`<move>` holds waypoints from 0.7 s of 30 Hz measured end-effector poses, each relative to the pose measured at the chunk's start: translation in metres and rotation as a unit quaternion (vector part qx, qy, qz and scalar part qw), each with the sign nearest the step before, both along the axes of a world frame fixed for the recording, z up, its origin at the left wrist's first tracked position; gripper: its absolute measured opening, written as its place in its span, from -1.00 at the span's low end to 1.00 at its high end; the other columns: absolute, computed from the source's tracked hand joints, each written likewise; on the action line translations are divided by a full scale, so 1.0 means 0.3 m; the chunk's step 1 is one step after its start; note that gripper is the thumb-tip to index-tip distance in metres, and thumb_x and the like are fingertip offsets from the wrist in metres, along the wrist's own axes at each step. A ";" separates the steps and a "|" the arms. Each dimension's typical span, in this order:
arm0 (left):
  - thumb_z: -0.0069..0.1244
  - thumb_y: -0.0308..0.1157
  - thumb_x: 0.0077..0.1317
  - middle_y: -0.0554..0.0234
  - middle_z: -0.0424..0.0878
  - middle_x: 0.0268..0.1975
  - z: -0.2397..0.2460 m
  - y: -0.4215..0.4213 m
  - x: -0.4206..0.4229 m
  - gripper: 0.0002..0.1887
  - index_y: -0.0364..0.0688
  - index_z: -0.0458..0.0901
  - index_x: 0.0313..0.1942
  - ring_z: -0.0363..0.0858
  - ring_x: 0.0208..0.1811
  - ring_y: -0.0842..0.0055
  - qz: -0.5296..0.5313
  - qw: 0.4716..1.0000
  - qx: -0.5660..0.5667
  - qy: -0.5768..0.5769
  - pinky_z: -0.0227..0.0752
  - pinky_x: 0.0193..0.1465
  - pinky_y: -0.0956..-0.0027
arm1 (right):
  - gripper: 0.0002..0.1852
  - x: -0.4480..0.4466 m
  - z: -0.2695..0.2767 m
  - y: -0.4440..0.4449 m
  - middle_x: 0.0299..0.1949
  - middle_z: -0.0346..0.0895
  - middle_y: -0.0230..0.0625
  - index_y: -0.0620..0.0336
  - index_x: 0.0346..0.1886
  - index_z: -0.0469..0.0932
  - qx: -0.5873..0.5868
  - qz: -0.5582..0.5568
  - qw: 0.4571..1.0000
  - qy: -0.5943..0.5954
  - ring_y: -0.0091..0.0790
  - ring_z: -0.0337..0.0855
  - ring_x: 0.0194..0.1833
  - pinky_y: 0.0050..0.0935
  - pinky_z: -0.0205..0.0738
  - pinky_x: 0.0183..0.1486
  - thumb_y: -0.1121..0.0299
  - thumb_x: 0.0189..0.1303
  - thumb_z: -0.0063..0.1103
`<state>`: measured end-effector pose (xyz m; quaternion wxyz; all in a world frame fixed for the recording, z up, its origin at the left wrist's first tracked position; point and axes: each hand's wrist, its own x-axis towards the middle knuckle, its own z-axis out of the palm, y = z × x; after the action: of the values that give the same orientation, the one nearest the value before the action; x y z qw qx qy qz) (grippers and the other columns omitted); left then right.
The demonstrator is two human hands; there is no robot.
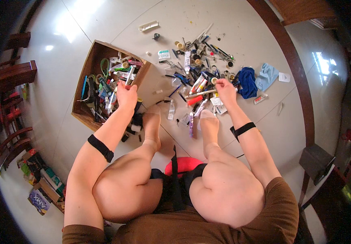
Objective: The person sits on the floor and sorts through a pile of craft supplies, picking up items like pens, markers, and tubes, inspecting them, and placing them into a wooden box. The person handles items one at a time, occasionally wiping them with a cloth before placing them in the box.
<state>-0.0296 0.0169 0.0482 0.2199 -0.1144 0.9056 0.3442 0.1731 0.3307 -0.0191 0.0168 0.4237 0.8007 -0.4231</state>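
My left hand [127,97] is over the near right side of a wooden box [84,71] full of mixed small items. Its fingertips are at a white stick-like item [130,75] and something dark red; whether it grips either is unclear. Out on the tiled floor, my right hand [228,93] pinches a pale pen-like stick [204,92], which points left over the pile. Below that stick lies a red tube [195,100]. A round cream-coloured cap [214,80] is just left of the right fingertips. White-and-red tubes [197,84] lie nearby.
Loose pens [222,52], caps and small parts spread over the floor ahead. A dark blue cloth [248,83] and light blue cloth [267,77] lie right of the pile. A clear bottle [171,109] and purple tube [191,124] are between my feet. Wooden furniture [16,74] stands left.
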 end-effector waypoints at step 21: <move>-0.11 -0.34 0.35 0.35 0.54 -0.03 0.125 0.204 0.182 -0.62 -0.19 0.40 0.16 0.47 -0.04 0.60 -0.083 0.946 0.160 -0.267 0.30 0.00 0.44 | -0.82 -0.195 0.038 0.176 -0.35 0.64 -0.21 -0.03 -0.30 0.64 0.157 0.106 0.975 -0.116 -0.10 0.64 -0.23 -0.17 0.51 -0.20 0.24 0.06 0.10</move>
<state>0.0250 0.0782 0.0858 0.4974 -0.0898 0.7525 0.4222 0.1145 0.3836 -0.0076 0.0875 0.3799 0.8901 -0.2361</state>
